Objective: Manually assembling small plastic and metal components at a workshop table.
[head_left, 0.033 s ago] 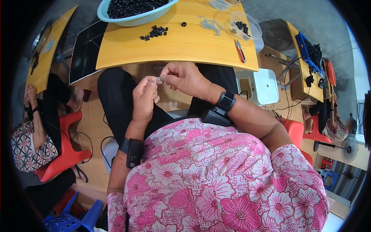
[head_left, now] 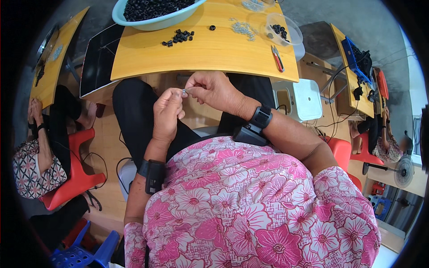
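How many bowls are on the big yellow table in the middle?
3: a pale-blue bowl at the top left, a clear bowl on the right, and a second clear bowl, cut off by the top edge. More may be out of view.

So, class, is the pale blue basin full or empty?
The basin looks full: small black pieces cover its visible inside.

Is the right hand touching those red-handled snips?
Apart. The head view shows the snips on the table, a clear gap from the right hand.
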### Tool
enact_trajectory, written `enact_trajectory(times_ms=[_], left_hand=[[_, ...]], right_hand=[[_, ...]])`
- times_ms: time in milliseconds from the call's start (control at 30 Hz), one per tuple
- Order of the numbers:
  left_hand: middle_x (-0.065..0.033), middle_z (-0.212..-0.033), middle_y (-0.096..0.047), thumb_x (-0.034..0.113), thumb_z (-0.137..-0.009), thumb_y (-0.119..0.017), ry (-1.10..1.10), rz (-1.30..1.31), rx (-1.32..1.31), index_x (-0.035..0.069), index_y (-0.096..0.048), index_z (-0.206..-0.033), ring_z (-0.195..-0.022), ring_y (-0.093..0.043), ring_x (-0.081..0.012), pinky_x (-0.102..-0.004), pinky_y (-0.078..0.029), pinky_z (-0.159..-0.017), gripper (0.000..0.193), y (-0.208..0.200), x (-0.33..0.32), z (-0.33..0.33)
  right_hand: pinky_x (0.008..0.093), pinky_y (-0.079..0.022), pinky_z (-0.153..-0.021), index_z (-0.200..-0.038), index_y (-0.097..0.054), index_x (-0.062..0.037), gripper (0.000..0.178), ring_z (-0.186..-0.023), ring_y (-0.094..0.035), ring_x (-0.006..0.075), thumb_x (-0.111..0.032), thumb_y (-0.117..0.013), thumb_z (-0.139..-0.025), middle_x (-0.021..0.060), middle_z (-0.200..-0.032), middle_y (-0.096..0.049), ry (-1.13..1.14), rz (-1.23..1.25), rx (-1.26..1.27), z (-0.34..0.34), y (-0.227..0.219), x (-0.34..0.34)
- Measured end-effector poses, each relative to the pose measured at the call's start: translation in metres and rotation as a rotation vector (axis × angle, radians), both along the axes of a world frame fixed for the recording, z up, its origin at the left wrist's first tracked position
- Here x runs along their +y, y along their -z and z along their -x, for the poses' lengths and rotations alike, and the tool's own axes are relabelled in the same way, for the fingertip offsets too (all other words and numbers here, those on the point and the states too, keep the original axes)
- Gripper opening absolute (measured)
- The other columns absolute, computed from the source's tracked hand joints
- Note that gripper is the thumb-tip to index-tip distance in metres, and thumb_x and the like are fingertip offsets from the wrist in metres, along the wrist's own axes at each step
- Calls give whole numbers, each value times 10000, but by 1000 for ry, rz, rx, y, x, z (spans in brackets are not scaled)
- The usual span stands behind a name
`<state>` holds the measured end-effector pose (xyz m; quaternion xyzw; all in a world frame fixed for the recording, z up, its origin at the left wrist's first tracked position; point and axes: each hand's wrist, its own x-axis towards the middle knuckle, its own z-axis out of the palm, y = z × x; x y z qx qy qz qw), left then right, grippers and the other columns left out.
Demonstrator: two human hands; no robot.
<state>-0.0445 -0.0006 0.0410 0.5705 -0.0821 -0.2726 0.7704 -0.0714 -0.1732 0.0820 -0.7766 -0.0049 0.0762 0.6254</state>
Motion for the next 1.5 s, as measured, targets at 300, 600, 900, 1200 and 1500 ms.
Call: enact_trajectory(times_ms=[300, 600, 900, 1200, 1500], left_hand=[[64, -659, -364, 211, -966, -489, 136, 267, 339, 33, -562, -966, -537, -321, -22, -169, -289, -478, 192, 5, 0, -7], [46, -712, -416, 188, -952, -514, 209, 406, 509, 46, -553, -958, -557, -350, -29, -163, -300, -480, 148, 10, 5, -9], [36, -771, -497, 121, -922, -563, 86, 337, 269, 40, -577, -932, -569, -357, -20, -164, -313, -475, 83, 16, 2, -8], [53, -752, -502, 31, -859, -628, -54, 148, 80, 37, -609, -899, -601, -383, 0, -158, -298, -469, 44, 6, 0, -7], [57, -688, -479, 3, -816, -651, -159, -180, -405, 20, -610, -857, -598, -427, -30, -182, -396, -536, 59, 4, -2, -23]], right_hand=[[264, -487, -616, -857, -614, -12, 69, -661, -623, 151, -80, -607, -844, 77, -729, -646, -64, 351, -345, -7, 1, -8], [303, -480, -611, -872, -608, -23, 71, -658, -608, 224, -84, -606, -836, 107, -738, -617, -98, 417, -435, -6, -1, -7], [261, -466, -567, -873, -605, -18, 60, -593, -578, 137, -72, -595, -849, 65, -684, -588, -85, 347, -382, -7, -2, -5], [230, -456, -549, -872, -599, -13, 58, -585, -554, 77, -69, -584, -865, 31, -670, -575, -58, 289, -354, -10, -1, -1], [280, -468, -554, -832, -616, -1, 95, -583, -581, 138, -95, -600, -839, 85, -672, -608, 66, 47, -127, -17, 6, 2]])
